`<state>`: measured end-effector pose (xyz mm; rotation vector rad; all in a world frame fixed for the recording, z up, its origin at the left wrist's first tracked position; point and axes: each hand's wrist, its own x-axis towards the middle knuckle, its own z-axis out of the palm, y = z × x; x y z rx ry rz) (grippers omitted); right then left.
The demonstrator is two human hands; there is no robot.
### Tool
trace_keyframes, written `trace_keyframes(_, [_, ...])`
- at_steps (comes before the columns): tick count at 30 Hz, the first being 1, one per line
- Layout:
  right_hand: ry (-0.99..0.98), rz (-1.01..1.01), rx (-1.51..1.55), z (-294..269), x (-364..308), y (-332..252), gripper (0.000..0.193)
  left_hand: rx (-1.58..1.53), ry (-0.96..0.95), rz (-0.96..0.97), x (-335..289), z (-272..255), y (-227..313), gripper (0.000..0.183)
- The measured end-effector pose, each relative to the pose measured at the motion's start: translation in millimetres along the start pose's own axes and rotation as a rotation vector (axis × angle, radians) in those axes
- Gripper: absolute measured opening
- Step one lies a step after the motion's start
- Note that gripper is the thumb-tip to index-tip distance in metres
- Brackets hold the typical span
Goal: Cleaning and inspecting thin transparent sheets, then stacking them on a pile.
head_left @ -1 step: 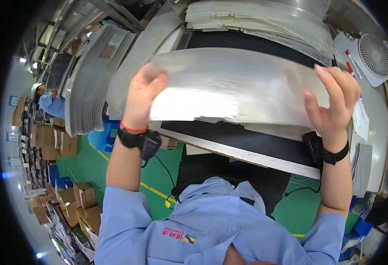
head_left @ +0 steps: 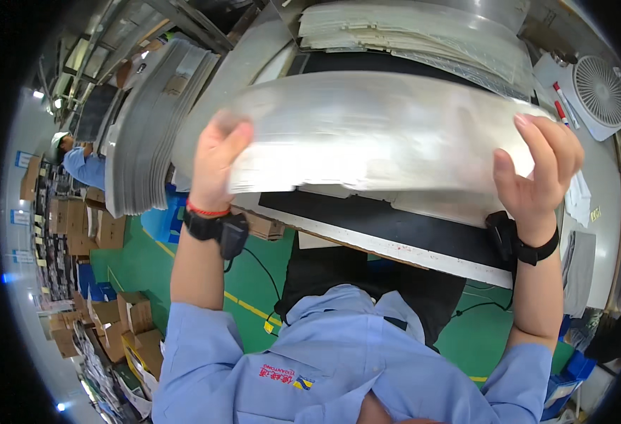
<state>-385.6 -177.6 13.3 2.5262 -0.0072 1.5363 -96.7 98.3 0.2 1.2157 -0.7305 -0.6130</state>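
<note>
A long, shiny silver-grey sheet is raised above the black-topped bench, its near edge cut in small steps. My left hand grips its left end, the thumb on top and the other fingers hidden behind. At the right end my right hand holds the sheet between thumb and curled fingers. Under the lifted sheet, part of another pale sheet shows on the black surface. Both wrists carry black strapped devices.
Stacked clear sheets lie at the back of the bench. A thick stack of grey sheets stands at left. A white fan and red markers are at right. Cardboard boxes sit on the green floor; a co-worker is far left.
My left hand and the sheet's left end have shifted a little to the left. The sheet's far edge sits slightly higher in the picture. My right hand has moved slightly rightward.
</note>
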Motion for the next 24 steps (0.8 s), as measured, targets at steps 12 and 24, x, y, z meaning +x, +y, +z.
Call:
trace_keyframes(12, [-0.436, 0.498, 0.385, 30, -14, 8, 0.024, -0.144, 0.428, 0.287, -99, -213, -16, 0.028])
trace_keyframes(24, [-0.963, 0.689, 0.366, 26, -21, 6, 0.053, 0.341, 0.852, 0.030, -40, -208, -22, 0.062])
